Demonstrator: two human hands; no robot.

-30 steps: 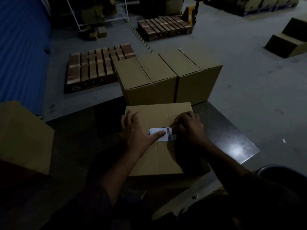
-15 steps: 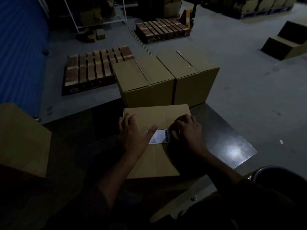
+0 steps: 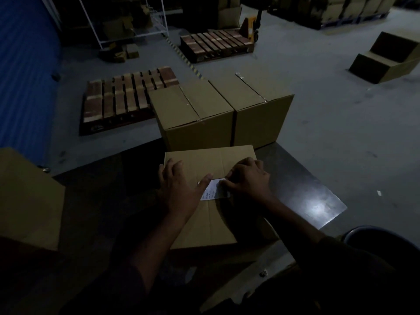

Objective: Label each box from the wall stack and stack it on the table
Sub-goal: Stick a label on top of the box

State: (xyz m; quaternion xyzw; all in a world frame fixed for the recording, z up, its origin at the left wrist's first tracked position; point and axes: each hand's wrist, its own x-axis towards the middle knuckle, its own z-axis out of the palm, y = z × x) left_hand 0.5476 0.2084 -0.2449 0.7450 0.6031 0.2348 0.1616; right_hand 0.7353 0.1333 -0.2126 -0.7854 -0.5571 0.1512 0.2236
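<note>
My flat left hand has slid off the white paper label, curled right fingertips still pressing it onto the brown cardboard box mid-table — nearly stuck.

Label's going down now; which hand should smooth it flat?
Probably the left hand: it lies flat, thumb on the white paper label atop the brown cardboard box. The right hand has curled fingers at the label's edge.

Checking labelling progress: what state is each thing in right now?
Front box: closed, lying on the table.
Label: flat on the front box.
Left hand: flat, thumb on the label.
Right hand: fingers curled, pressing the label's right edge.
Two back boxes: taped shut, side by side.
</note>
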